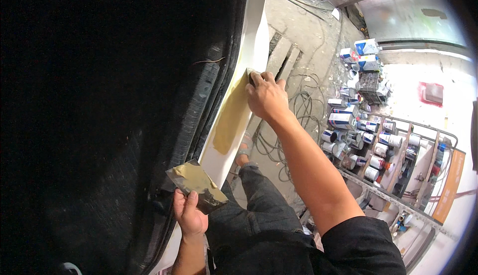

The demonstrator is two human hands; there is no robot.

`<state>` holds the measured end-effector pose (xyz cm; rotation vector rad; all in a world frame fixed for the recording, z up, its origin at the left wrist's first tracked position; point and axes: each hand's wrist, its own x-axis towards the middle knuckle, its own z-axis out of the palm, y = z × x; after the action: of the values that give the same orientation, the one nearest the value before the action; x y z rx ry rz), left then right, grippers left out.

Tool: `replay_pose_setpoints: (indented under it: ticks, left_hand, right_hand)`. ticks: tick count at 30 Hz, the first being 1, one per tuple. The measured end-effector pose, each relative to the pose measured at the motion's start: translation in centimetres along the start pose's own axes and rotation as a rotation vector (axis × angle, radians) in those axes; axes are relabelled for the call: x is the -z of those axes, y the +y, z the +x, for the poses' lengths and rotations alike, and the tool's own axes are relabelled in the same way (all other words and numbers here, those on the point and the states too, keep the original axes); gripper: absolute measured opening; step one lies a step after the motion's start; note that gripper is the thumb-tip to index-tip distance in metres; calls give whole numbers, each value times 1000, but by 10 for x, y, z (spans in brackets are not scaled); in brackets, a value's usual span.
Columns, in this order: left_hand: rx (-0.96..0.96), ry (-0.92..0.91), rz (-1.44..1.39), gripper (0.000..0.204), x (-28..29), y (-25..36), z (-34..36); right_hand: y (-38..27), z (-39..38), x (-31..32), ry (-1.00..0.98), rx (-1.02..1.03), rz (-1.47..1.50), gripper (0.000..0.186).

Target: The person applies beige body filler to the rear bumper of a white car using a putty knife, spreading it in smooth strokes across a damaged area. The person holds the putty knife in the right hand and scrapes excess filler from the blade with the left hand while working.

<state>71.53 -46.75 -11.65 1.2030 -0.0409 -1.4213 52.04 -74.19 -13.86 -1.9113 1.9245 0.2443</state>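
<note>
The tan filler patch [230,118] lies at 7 o'clock from the right hand [267,95], the nearer hand, its long axis running 1 to 7 along the white panel [256,36]. Those fingers pinch what seems a dark spreader [251,78], mostly hidden; the left hand [190,214] grips a smeared plate [209,203]. Across the dusty floor [316,56], paint cans [343,119] cluster toward 4 o'clock.

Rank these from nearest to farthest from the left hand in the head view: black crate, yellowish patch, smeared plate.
1. Smeared plate, held in the left hand.
2. Yellowish patch, farther up the white panel.
3. Black crate, far off to the right.
</note>
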Motion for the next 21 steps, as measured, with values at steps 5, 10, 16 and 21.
replay_pose_setpoints:
  ticks: [5, 10, 16, 21]
  left_hand:
    - [11, 48, 18, 38, 9, 1, 1]
    - [10, 2, 7, 36, 7, 1, 4]
    - [38, -43, 23, 38, 1, 3, 3]
    - [36, -48, 54, 38, 3, -2, 5]
  right_hand:
    - [-8, -18, -23, 44, 153, -50, 40]
    - [-7, -49, -45, 92, 234, -97, 42]
    - [-5, -98, -54, -8, 258, -91, 45]
    - [6, -113, -35, -207, 318, -116, 48]
